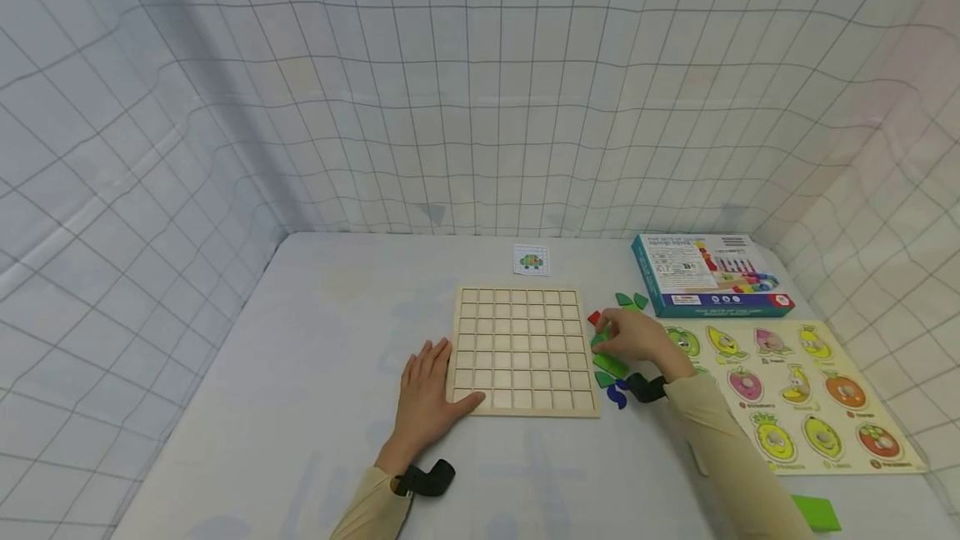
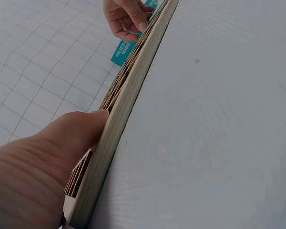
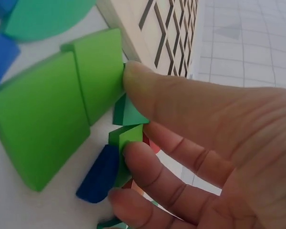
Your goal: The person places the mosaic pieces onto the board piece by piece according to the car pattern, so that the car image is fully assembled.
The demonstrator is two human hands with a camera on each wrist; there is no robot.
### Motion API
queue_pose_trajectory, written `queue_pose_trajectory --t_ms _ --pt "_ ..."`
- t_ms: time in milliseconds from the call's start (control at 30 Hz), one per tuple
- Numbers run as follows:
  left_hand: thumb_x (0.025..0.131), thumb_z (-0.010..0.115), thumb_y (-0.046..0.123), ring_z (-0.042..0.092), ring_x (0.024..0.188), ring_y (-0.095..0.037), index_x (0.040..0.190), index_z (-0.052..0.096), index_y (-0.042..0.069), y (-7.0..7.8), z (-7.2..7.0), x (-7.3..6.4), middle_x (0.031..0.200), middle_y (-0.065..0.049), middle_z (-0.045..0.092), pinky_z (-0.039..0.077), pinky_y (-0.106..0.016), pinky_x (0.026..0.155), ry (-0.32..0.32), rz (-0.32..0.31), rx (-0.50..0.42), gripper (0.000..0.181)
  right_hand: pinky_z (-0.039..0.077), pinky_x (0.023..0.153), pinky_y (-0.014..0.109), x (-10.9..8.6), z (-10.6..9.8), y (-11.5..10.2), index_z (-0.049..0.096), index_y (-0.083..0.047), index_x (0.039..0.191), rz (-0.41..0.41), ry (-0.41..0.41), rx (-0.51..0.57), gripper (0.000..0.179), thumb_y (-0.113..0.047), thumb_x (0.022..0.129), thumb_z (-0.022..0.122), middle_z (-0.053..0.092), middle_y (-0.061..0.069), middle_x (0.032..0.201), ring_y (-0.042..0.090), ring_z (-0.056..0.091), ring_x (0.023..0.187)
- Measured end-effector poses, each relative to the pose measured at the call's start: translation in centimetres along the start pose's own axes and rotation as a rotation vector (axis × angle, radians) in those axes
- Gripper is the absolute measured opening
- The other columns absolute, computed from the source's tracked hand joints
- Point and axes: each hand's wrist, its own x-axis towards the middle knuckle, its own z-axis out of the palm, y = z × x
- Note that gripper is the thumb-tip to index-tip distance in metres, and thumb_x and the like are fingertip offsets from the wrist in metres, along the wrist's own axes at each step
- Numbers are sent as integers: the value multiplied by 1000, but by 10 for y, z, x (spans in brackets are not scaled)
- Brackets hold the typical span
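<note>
While the spread left hand (image 1: 426, 397) touches a square wooden grid (image 1: 521, 357), the right hand (image 1: 636, 337) touches a light-green block (image 3: 102, 74). Its grip is unclear.

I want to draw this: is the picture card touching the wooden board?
Apart. The head view shows a strip of white table between the picture card and the wooden board.

Square wooden grid board (image 1: 522, 352) flat; green, blue, red pieces (image 1: 611, 366) clustered beside right edge.
</note>
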Motion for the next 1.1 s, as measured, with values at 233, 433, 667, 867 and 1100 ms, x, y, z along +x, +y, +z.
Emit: queue_pose_trajectory --t_ms 233,433,667,867,1100 --pt "77 71 54 19 139 -34 144 36 -2 0 0 0 147 -16 36 10 -51 110 -7 -5 0 95 42 58 31 -4 1 1 60 -8 91 32 21 55 26 -23 79 78 54 3 76 19 50 68" --pt "76 71 54 20 139 -34 143 37 -2 0 0 -1 146 -15 37 11 -51 110 2 -4 -2 94 39 57 32 -6 4 5 59 -9 86 16 63 107 27 -23 77 80 51 3 73 18 49 68" --pt "76 73 52 23 138 -35 141 43 1 -1 1 1 143 -14 42 12 -51 110 30 22 -25 88 39 58 31 -4 4 8 58 -10 83 -9 67 134 26 -19 76 81 51 3 72 18 49 67" --pt "77 75 48 25 137 -35 136 52 7 -1 1 0 142 -15 42 13 -52 109 33 61 -54 76 39 58 30 -3 5 11 59 -9 81 -64 54 175 22 -16 77 80 51 2 72 18 48 68" --pt "77 75 45 25 137 -36 133 56 10 -1 1 -1 143 -17 41 14 -54 109 34 79 -81 68 41 60 31 -4 9 14 63 -9 84 -125 56 197 13 -12 81 75 53 1 74 18 48 69"
